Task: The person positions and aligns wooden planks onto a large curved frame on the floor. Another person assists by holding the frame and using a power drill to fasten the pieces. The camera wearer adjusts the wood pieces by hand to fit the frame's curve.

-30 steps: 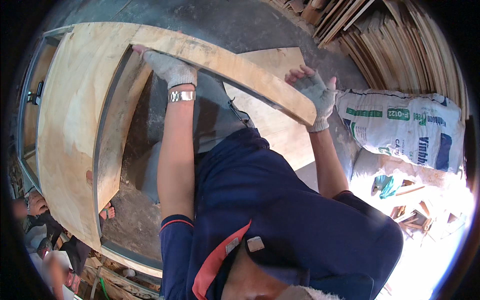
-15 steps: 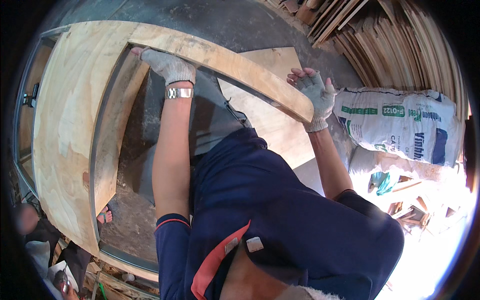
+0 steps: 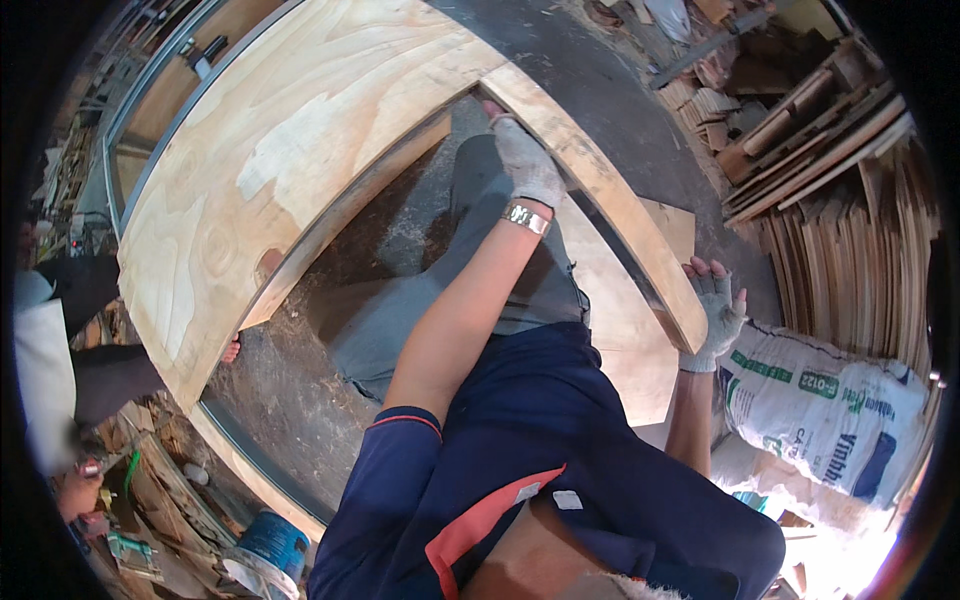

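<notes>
My left hand [image 3: 527, 163], in a fingerless grey work glove, grips a curved-looking wooden beam [image 3: 597, 182] near the inner corner where it meets a broad plywood panel [image 3: 290, 150]. Most of its fingers are hidden against the beam's inner side. At the beam's near right end, my right hand [image 3: 716, 315], gloved the same way, rests its palm side against the end with its fingers spread. Beam, panel and a lower rail form one large frame around me.
A pale board [image 3: 615, 300] lies below the beam. Stacked wood strips [image 3: 850, 250] and a white printed sack [image 3: 820, 410] stand at right. Another person's hand [image 3: 80, 492] holds a tool at lower left, near a blue bucket [image 3: 275, 545]. A metal-edged frame [image 3: 150, 130] adjoins the panel.
The view has turned, so the frame and my hands appear farther right. Both hands keep their places on the beam. More of the other person and the blue bucket have come into view.
</notes>
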A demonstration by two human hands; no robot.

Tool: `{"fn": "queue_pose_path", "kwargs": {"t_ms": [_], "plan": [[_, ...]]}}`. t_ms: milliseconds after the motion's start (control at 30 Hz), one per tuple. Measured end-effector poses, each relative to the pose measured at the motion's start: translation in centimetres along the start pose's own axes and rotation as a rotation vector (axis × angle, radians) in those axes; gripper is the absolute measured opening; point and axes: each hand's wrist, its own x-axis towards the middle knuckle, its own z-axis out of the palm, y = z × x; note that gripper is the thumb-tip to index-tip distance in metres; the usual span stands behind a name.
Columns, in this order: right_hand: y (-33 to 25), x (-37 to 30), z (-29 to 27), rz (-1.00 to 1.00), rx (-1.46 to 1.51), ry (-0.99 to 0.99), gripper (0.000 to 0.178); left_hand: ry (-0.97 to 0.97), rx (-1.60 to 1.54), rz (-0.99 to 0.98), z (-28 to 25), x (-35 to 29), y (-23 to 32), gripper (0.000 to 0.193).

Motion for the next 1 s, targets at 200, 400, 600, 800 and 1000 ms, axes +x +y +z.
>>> {"fn": "queue_pose_path", "kwargs": {"t_ms": [200,400,600,800,1000], "plan": [[-0.2,-0.2,-0.6,0.032,-0.016,0.061,0.065,0.030,0.073,0.017,0.3,-0.6,0.3,0.087],[-0.2,-0.2,0.1,-0.005,-0.026,0.006,0.064,0.081,0.150,-0.025,0.5,0.6,1.8,0.073],[-0.1,-0.5,0.3,0.021,0.012,0.160,0.064,0.086,0.086,0.017,0.2,1.6,1.4,0.036],[0.0,-1.1,-1.2,-0.064,0.050,0.103,0.069,0.023,0.123,-0.059,-1.8,2.8,1.6,0.057],[-0.9,-2.1,-1.3,-0.310,-0.121,0.589,0.067,0.019,0.178,-0.028,-1.4,1.8,1.7,0.067]]}}
